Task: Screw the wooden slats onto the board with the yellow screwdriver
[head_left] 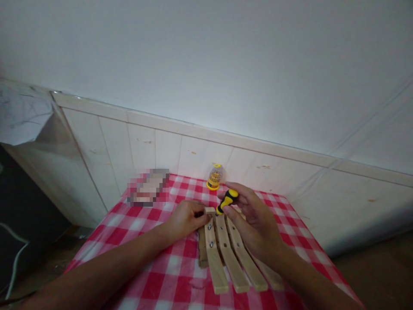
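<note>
A fan of light wooden slats [229,258] lies on the red and white checked tablecloth [151,275], joined at its far end by screws. My right hand [254,224] is closed round a yellow and black screwdriver [227,200], whose tip points down at the slats' joined end. My left hand [185,218] is curled against the left side of that joined end, fingers pressed to the wood.
A small clear jar with yellow lid and base [214,176] stands at the table's far edge. A blurred-out object [148,187] lies at the far left of the cloth. White wooden panelling [193,150] and a white wall rise behind. The floor drops away on both sides.
</note>
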Action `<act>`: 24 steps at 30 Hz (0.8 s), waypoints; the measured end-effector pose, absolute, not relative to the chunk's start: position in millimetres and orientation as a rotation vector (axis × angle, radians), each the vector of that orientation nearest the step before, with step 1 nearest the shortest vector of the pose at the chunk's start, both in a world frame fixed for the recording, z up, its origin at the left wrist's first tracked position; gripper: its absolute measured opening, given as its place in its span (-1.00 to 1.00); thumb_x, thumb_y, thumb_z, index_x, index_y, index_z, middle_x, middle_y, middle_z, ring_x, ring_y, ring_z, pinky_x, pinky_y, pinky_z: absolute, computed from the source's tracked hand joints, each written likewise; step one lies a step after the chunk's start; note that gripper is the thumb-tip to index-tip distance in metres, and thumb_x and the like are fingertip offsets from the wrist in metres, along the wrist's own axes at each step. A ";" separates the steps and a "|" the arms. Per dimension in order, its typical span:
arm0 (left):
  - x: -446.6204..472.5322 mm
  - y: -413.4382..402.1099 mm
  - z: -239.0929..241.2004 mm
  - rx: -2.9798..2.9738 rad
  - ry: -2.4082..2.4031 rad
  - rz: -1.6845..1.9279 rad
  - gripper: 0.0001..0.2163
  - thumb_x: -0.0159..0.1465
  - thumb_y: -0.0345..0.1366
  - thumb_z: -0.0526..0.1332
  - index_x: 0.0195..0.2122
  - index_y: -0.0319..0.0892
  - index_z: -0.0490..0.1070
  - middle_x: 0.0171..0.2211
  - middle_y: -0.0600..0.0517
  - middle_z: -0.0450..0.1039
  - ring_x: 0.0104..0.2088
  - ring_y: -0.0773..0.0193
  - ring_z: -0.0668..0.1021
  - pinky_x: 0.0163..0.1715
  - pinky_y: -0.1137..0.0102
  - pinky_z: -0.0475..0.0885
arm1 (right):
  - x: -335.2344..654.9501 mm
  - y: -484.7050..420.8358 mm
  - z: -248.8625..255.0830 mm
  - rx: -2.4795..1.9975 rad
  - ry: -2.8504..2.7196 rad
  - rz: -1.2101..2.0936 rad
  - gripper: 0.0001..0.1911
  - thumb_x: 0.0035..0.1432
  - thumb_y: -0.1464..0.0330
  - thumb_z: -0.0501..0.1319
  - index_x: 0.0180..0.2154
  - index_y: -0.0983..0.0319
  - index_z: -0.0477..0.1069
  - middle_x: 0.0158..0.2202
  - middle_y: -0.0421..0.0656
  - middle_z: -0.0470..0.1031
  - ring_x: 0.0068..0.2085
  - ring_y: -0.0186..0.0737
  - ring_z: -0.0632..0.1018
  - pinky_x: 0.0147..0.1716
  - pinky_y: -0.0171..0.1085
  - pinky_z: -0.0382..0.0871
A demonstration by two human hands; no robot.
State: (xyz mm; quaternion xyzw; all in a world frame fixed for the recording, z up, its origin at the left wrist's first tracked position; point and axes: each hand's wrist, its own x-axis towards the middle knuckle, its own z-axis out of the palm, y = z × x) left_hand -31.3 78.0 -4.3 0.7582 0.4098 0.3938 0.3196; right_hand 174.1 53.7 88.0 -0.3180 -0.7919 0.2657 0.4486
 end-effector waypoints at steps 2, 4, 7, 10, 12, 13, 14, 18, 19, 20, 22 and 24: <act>-31.4 78.9 -5.0 2.001 1.079 1.039 -0.63 0.36 -0.21 0.20 -0.60 -0.20 0.34 -0.58 0.11 0.30 -0.51 0.36 0.36 -0.48 0.47 0.20 | 171.1 59.8 81.4 -0.779 -1.986 0.651 -0.54 0.33 0.42 0.25 0.23 0.05 0.39 0.07 -0.05 0.59 0.04 -0.10 0.65 0.05 -0.10 0.56; -31.8 79.2 -5.3 2.009 1.077 1.038 -0.64 0.36 -0.20 0.20 -0.59 -0.20 0.37 -0.57 0.10 0.33 -0.50 0.34 0.38 -0.47 0.46 0.21 | 170.1 63.2 79.8 -0.772 -1.985 0.661 -0.51 0.32 0.44 0.25 0.24 0.04 0.38 0.08 -0.05 0.58 0.03 -0.12 0.64 0.01 -0.14 0.58; -32.2 79.0 -5.6 1.994 1.072 1.041 -0.66 0.37 -0.14 0.21 -0.51 -0.20 0.48 -0.55 0.05 0.42 -0.47 0.29 0.44 -0.47 0.45 0.27 | 170.2 64.3 82.2 -0.748 -1.999 0.713 -0.50 0.29 0.47 0.27 0.22 0.05 0.39 0.05 -0.06 0.59 -0.02 -0.16 0.65 -0.05 -0.21 0.60; -32.1 78.7 -6.0 1.971 1.071 1.054 -0.67 0.35 -0.09 0.25 -0.45 -0.19 0.56 -0.52 0.02 0.50 -0.45 0.26 0.48 -0.46 0.45 0.33 | 169.6 62.2 83.8 -0.726 -2.033 0.757 -0.57 0.28 0.46 0.28 0.15 0.07 0.44 -0.01 -0.08 0.62 -0.08 -0.18 0.67 -0.07 -0.22 0.61; -31.8 78.5 -5.8 1.962 1.078 1.057 -0.68 0.34 -0.09 0.26 -0.44 -0.20 0.58 -0.50 0.00 0.53 -0.45 0.25 0.50 -0.45 0.44 0.35 | 168.6 60.8 83.3 -0.730 -2.019 0.777 -0.59 0.28 0.45 0.29 0.13 0.08 0.46 -0.03 -0.08 0.62 -0.09 -0.18 0.68 -0.08 -0.22 0.62; -31.7 78.4 -5.6 1.959 1.083 1.057 -0.68 0.34 -0.09 0.26 -0.44 -0.20 0.58 -0.49 0.00 0.54 -0.45 0.25 0.51 -0.44 0.44 0.36 | 168.0 60.4 82.8 -0.736 -2.002 0.789 -0.59 0.27 0.46 0.29 0.13 0.08 0.46 -0.04 -0.09 0.63 -0.10 -0.18 0.68 -0.08 -0.22 0.63; -31.7 78.3 -5.3 1.958 1.088 1.056 -0.68 0.35 -0.10 0.25 -0.44 -0.20 0.58 -0.49 -0.01 0.55 -0.45 0.25 0.51 -0.44 0.44 0.36 | 167.6 60.1 82.4 -0.742 -1.983 0.803 -0.59 0.27 0.46 0.30 0.12 0.07 0.46 -0.05 -0.09 0.63 -0.10 -0.19 0.68 -0.08 -0.22 0.63; -32.1 78.1 -4.2 1.972 1.088 1.056 -0.68 0.35 -0.10 0.26 -0.46 -0.19 0.57 -0.49 0.00 0.55 -0.44 0.25 0.52 -0.43 0.44 0.37 | 166.8 60.3 82.7 -0.754 -1.940 0.823 -0.59 0.25 0.47 0.30 0.11 0.07 0.47 -0.05 -0.10 0.63 -0.10 -0.19 0.69 -0.08 -0.21 0.64; -32.3 78.2 -4.3 1.978 1.085 1.056 -0.68 0.34 -0.09 0.26 -0.46 -0.19 0.57 -0.49 0.00 0.55 -0.44 0.24 0.52 -0.43 0.44 0.37 | 166.9 60.3 83.2 -0.757 -1.945 0.816 -0.59 0.25 0.46 0.30 0.11 0.07 0.48 -0.05 -0.09 0.63 -0.10 -0.18 0.69 -0.08 -0.21 0.64; -32.4 78.4 -4.5 1.981 1.084 1.056 -0.68 0.35 -0.09 0.26 -0.46 -0.19 0.57 -0.50 0.00 0.55 -0.43 0.24 0.52 -0.43 0.44 0.37 | 167.0 60.2 83.6 -0.759 -1.952 0.805 -0.59 0.25 0.46 0.31 0.11 0.08 0.48 -0.05 -0.09 0.63 -0.11 -0.17 0.69 -0.09 -0.21 0.65; -32.7 78.8 -5.6 1.984 1.087 1.054 -0.67 0.35 -0.10 0.25 -0.47 -0.19 0.56 -0.50 0.00 0.54 -0.43 0.24 0.53 -0.44 0.44 0.37 | 167.3 59.8 84.2 -0.766 -1.966 0.786 -0.60 0.25 0.45 0.30 0.11 0.08 0.48 -0.06 -0.08 0.63 -0.10 -0.17 0.68 -0.09 -0.21 0.65; -32.9 79.3 -7.0 1.984 1.091 1.051 -0.68 0.35 -0.10 0.25 -0.47 -0.18 0.56 -0.51 0.00 0.54 -0.43 0.24 0.53 -0.44 0.44 0.36 | 167.3 59.6 84.2 -0.769 -1.971 0.776 -0.60 0.25 0.44 0.30 0.11 0.08 0.48 -0.06 -0.09 0.63 -0.10 -0.17 0.68 -0.09 -0.21 0.64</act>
